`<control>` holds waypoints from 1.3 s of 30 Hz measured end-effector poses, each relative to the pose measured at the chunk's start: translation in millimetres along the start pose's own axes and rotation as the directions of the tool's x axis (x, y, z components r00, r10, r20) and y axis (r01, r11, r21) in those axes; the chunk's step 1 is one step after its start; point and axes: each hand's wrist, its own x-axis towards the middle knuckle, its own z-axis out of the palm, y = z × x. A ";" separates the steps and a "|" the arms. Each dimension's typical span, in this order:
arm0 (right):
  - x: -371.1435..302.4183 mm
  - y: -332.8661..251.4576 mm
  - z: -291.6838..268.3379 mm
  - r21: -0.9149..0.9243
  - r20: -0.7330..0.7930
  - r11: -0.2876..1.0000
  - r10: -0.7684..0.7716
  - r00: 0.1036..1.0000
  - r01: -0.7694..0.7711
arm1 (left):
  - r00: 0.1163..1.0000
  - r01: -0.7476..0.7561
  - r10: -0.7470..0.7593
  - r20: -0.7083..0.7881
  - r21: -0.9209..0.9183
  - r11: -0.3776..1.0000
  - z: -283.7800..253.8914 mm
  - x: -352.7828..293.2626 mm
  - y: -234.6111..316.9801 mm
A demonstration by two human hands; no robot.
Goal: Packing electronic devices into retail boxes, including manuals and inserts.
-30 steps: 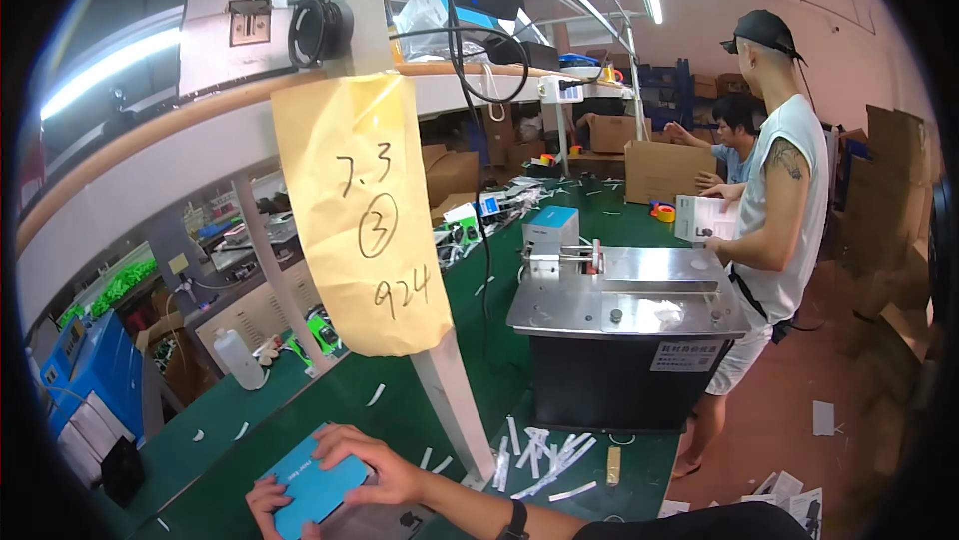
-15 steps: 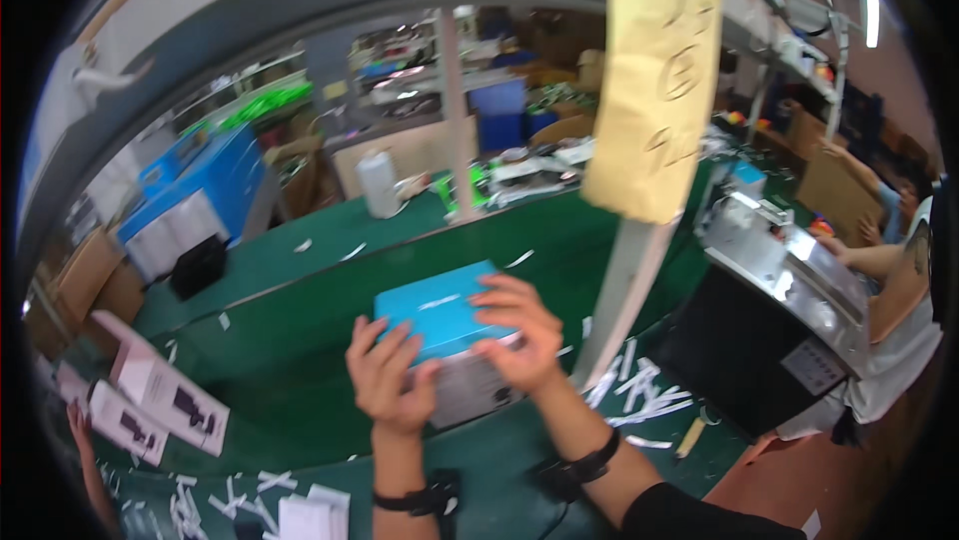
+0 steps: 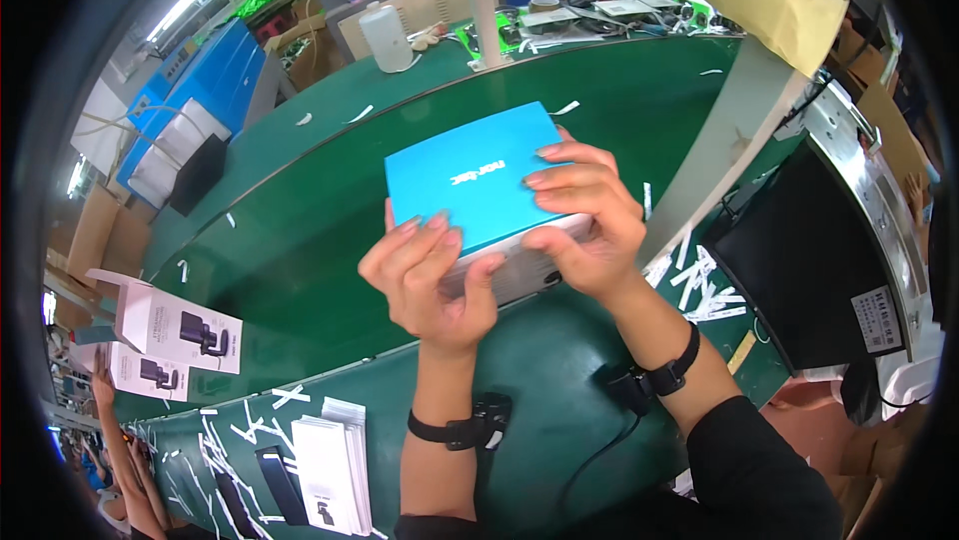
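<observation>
Between my two hands is a box (image 3: 470, 175) with a bright blue top and a pale printed side. My left hand (image 3: 430, 280) wraps its near left corner, fingertips lying on the blue face and thumb against the pale side. On the right, my right hand (image 3: 591, 215) grips the other edge, fingers over the top and thumb on the near side. The box is tilted, its blue top facing me. Each wrist wears a black strap with a small device. The box's underside is hidden.
At left, another person's arm (image 3: 118, 440) reaches to white boxes (image 3: 205, 335) with printed pictures. A stack of white leaflets (image 3: 330, 465) lies near me among paper strips. A metal machine with a black panel (image 3: 809, 250) stands right, beside a post (image 3: 724, 145). A white bottle (image 3: 386, 37) stands farther back.
The box appears larger and higher in the picture, with more of its blue top showing. Both hands have stayed on it. The whole view has shifted downward, showing more of the near table.
</observation>
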 end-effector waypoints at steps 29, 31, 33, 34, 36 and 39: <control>-17.8 84.5 -15.4 -0.250 -0.148 0.968 -0.015 0.989 -0.023 | 0.867 0.228 -0.473 0.158 0.719 0.657 -255.9 2.6 97.8; -7.8 65.2 6.5 -0.170 -0.203 0.985 -0.018 0.979 -0.017 | 0.762 0.332 -0.648 0.008 0.854 0.401 -300.3 -13.7 98.6; -5.1 54.9 10.8 -0.183 -0.247 0.982 0.000 0.969 -0.047 | 0.510 0.394 -0.859 -0.048 0.900 0.184 -353.2 -39.9 86.5; -8.5 54.7 13.5 -0.159 -0.247 0.985 0.017 0.969 -0.058 | 0.372 0.442 -0.928 -0.035 0.886 0.144 -380.9 -59.7 77.5; -7.1 54.3 7.6 -0.139 -0.263 0.987 0.045 0.964 -0.084 | 0.207 0.628 -0.978 -0.017 0.769 0.120 -393.8 -81.3 64.7; 4.6 36.5 -1.3 -0.377 -0.179 0.915 0.077 0.981 -0.141 | 0.236 0.569 -0.969 -0.078 0.819 0.072 -379.0 -64.4 72.5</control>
